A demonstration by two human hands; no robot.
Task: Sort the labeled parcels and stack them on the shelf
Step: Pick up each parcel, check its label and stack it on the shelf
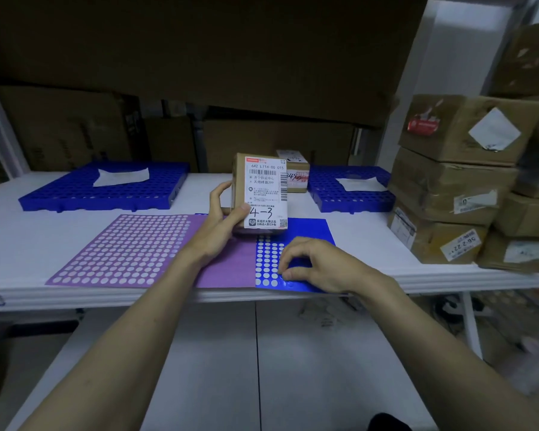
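Left hand [223, 227] grips the "4-3" labeled parcel [260, 192] upright.
Right hand [316, 264] – fingers curled, picking at the blue sticker sheet [296, 259], holding nothing.

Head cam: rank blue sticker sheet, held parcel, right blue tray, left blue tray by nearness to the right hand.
1. blue sticker sheet: under the right hand, fingertips on it.
2. held parcel: just up-left, gripped by the left hand.
3. right blue tray: behind, at the back right.
4. left blue tray: far back left.
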